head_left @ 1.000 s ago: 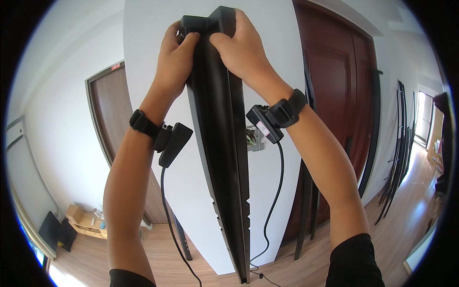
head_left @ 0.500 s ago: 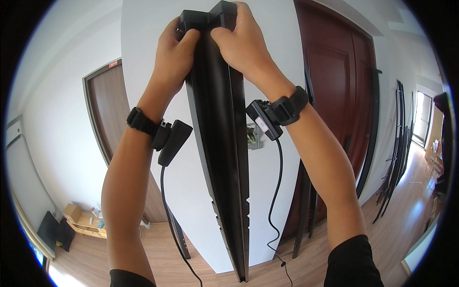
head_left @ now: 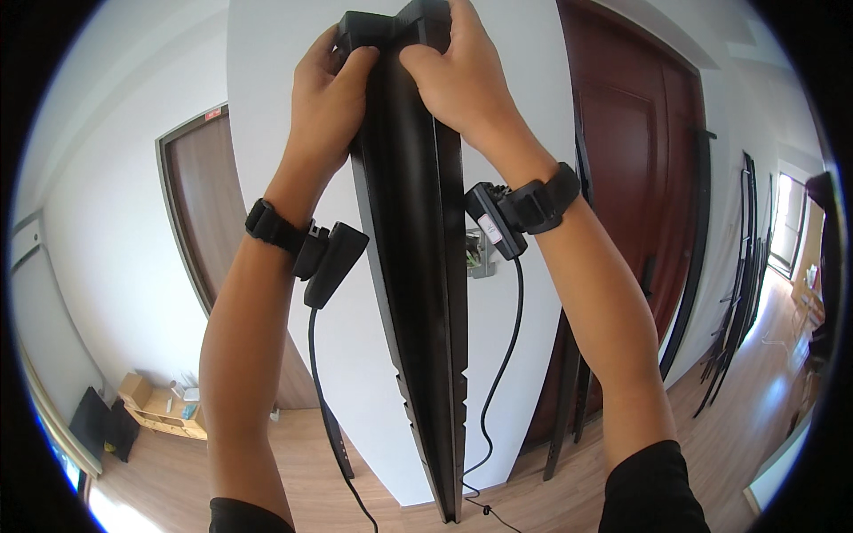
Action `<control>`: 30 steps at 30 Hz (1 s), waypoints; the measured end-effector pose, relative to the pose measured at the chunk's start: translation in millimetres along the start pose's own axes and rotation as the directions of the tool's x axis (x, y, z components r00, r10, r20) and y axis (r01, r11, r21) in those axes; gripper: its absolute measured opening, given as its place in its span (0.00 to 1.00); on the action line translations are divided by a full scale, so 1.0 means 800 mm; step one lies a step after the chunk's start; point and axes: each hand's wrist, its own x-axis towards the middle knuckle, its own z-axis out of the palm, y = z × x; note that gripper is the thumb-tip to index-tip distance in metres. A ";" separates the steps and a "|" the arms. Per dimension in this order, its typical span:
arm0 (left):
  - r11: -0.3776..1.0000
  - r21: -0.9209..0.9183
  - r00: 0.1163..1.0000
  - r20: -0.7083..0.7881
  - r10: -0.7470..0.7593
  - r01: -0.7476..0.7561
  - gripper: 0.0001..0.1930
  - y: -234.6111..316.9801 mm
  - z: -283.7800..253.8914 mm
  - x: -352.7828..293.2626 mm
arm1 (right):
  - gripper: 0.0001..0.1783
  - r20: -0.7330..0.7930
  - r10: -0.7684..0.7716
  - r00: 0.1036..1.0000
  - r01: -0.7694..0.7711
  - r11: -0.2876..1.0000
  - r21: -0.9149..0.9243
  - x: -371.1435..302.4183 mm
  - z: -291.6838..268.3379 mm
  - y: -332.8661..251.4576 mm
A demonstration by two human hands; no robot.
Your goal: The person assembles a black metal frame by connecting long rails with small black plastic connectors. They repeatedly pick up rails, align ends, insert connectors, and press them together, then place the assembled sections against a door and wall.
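A home interior is shown: wooden flooring (head_left: pixel 293 462) lies below the hands, a brown door (head_left: pixel 209 231) is set left of them, a dark red door (head_left: pixel 635 178) right, white walls (head_left: pixel 107 222) around.

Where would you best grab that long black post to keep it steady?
Probably near the top end, one hand from each side, as the left hand and right hand do now. The black post stands upright and is long and narrow, so a grip on both sides likely stops it tipping.
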 end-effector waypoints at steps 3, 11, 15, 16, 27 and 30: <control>0.999 0.037 1.000 0.011 -0.012 0.012 0.21 0.001 -0.001 0.001 | 0.29 0.048 0.021 0.999 -0.021 1.000 -0.004 0.004 0.001 0.008; 0.999 0.040 1.000 0.025 0.007 -0.008 0.21 -0.003 0.001 0.001 | 0.35 0.121 0.193 0.974 -0.203 0.976 0.079 0.005 -0.007 -0.003; 0.997 0.045 0.997 0.045 0.063 -0.065 0.22 -0.006 0.000 0.003 | 0.31 0.076 0.073 0.994 -0.073 0.997 -0.004 0.003 -0.012 -0.012; 0.996 0.058 0.997 0.040 0.065 -0.067 0.22 -0.006 0.000 0.003 | 0.29 0.101 0.076 0.992 -0.076 0.997 -0.010 0.004 -0.012 -0.013; 0.999 -0.039 0.999 -0.036 0.012 -0.014 0.23 -0.001 0.007 -0.007 | 0.26 0.054 0.004 0.999 0.004 0.988 -0.154 0.008 -0.003 -0.002; 0.998 -0.058 0.998 -0.059 0.025 -0.028 0.23 0.000 0.009 -0.005 | 0.29 0.036 0.100 0.994 -0.095 0.989 -0.113 0.003 -0.009 -0.009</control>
